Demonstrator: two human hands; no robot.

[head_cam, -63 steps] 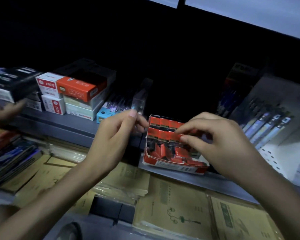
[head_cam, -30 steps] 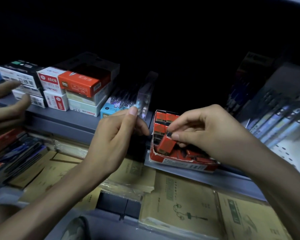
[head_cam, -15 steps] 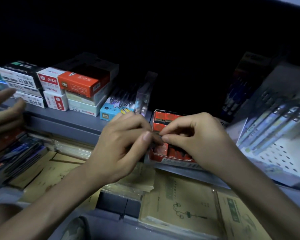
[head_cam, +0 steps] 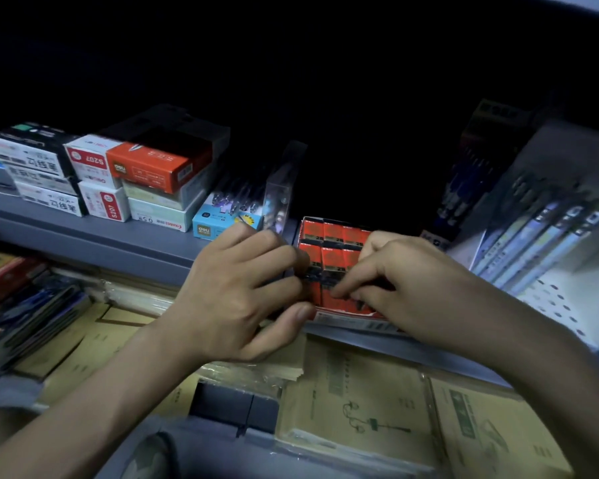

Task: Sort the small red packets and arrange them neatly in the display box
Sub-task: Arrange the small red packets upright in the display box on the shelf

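left hand [head_cam: 242, 295] fingers clamped on display box [head_cam: 353, 318] edge; right hand [head_cam: 415, 292] fingers among red packets [head_cam: 332, 233], grip unclear

surface: grey shelf [head_cam: 118, 236] | left: stacked black-and-white boxes [head_cam: 49, 202], white-and-red boxes [head_cam: 104, 205], pale boxes [head_cam: 159, 212] (an orange box [head_cam: 153, 165] on top of these) | middle: light-blue pen box [head_cam: 218, 226], clear case [head_cam: 281, 188] upright just beside it | right of that: display box [head_cam: 346, 318] at the front edge
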